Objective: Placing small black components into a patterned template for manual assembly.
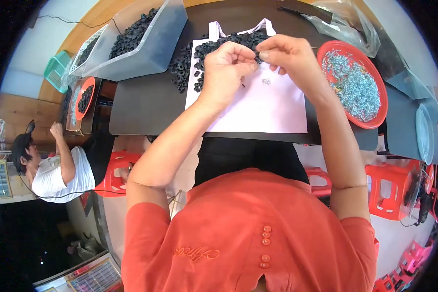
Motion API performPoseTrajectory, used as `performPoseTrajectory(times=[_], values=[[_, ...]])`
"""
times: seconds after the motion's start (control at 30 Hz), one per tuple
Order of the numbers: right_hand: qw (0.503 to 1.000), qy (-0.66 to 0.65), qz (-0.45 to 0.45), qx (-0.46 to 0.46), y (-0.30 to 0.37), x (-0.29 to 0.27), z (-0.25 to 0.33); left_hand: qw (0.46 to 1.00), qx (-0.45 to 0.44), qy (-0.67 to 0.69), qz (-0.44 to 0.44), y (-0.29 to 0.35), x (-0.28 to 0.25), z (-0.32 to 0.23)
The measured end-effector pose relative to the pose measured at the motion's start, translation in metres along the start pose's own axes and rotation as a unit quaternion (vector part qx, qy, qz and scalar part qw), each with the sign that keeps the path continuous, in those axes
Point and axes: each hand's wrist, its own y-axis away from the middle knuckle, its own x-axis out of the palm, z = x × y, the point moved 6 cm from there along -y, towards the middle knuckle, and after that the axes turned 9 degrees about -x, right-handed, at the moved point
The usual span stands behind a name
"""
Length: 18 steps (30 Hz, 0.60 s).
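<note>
Over a pale pink tote bag lying flat on the dark table, my two hands meet with fingertips close together. My right hand is closed in a pinch on a small black part. Beside it my left hand is also closed, thumb against fingers; whatever it pinches is hidden. Just beyond the hands, a heap of small black parts covers the far end of the bag and spills off its left side. A little cluster of tiny silvery pieces rests on the bag below my right hand.
At the right stands a red round tray of small silvery pieces. A translucent bin with more black parts is at the far left. Clear plastic bags lie at the back right. A seated person works at the left near an orange plate.
</note>
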Motion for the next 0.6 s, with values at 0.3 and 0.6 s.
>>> performPoseTrajectory(times=[0.3,0.6], values=[[0.997,-0.056,0.047,-0.033,-0.001,0.018,0.006,0.968,-0.081,0.235,0.040,0.001,-0.010,0.009],[0.979,0.120,0.111,-0.119,0.007,0.041,-0.001,0.970,0.099,-0.065,-0.212,-0.008,-0.086,0.003]])
